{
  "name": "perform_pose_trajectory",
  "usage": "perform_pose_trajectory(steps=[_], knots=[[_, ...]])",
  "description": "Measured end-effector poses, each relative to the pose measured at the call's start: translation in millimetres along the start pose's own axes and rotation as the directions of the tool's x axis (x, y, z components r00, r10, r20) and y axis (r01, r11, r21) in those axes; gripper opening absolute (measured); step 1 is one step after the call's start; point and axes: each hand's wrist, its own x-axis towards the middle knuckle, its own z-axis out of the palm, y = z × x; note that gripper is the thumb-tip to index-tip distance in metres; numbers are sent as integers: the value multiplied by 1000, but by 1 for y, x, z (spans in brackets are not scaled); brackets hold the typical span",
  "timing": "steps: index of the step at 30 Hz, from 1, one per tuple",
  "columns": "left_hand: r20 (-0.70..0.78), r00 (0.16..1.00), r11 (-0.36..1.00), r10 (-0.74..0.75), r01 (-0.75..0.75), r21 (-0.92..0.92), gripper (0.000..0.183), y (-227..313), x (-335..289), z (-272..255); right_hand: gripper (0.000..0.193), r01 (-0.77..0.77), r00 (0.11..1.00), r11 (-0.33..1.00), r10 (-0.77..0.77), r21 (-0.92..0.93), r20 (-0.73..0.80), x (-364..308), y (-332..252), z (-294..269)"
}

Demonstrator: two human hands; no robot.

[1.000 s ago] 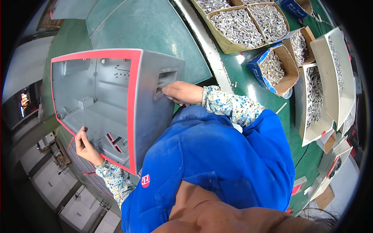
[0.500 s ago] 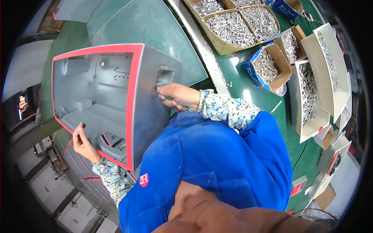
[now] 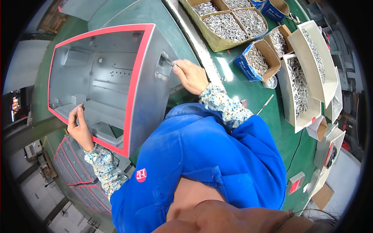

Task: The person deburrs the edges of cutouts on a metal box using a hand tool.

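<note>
- Beside the rectangular opening point(image 3: 162, 66) in the grey, red-rimmed metal box point(image 3: 149, 93): right hand point(image 3: 191, 77), fingers narrow, any hold unclear.
- By its lower edge: left hand point(image 3: 80, 127), fingertips narrow, any hold unclear.

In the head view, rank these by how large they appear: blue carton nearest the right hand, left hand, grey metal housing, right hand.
1. Grey metal housing
2. Blue carton
3. Right hand and left hand: they look too alike to rank.
</note>
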Motion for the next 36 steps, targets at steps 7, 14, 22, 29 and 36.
perform_pose_trajectory(steps=[7, 14, 22, 29, 36], knots=[[102, 994, 995, 31, -40, 90, 19, 3, 0, 2, 14, 337, 914, 643, -398, -688, 76, 25, -2, -9], [124, 992, 997, 35, -43, 61, 19, 0, -1, 1, 12, 359, 862, 450, -496, -817, 105, 32, -6, -12], [114, 992, 998, 54, -57, 20, 19, 1, 0, 0, 8, 364, 869, 489, -485, -793, 100, 31, -28, -19], [124, 991, 998, 53, -56, 19, 19, -1, 1, 1, 7, 386, 871, 485, -471, -785, 138, 33, -19, -18], [127, 991, 999, 42, -43, 0, 18, -4, -1, 1, 4, 422, 822, 413, -549, -807, 149, 39, -25, -22]])
